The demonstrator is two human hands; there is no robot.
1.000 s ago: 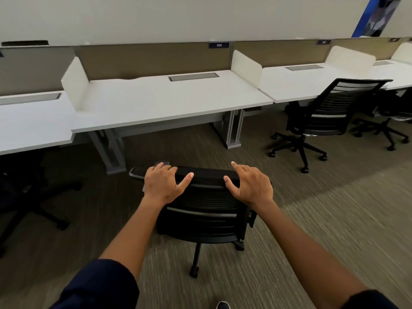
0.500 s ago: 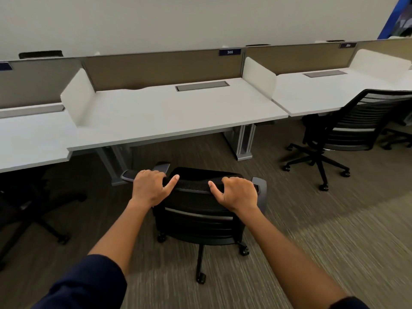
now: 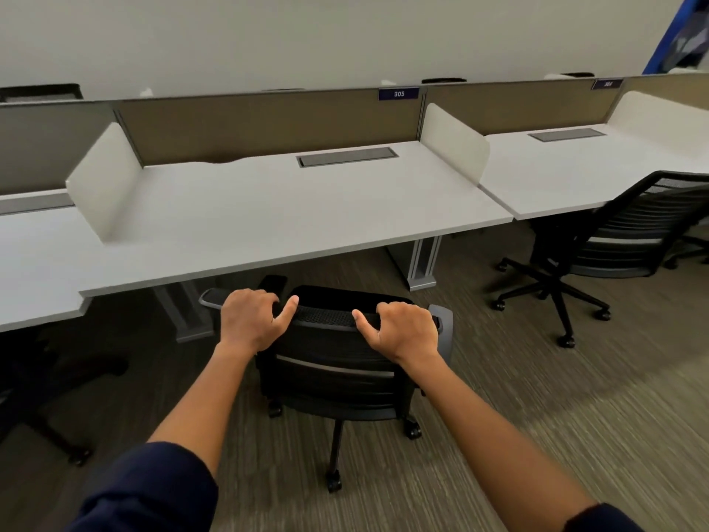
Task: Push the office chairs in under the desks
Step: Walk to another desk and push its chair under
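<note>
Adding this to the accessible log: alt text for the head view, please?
Both hands, left hand and right hand, grip the top of a black office chair facing white desk 305. A second chair stands pulled out at the next desk.

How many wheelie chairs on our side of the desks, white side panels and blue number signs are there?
Black office chairs: 4: held chair, right chair, shadowed left chair, edge chair (only a sliver shows)
White side panels: 3: left panel, middle panel, right panel
Blue number signs: 2: 305 sign, blurred sign
Total: 9
</note>
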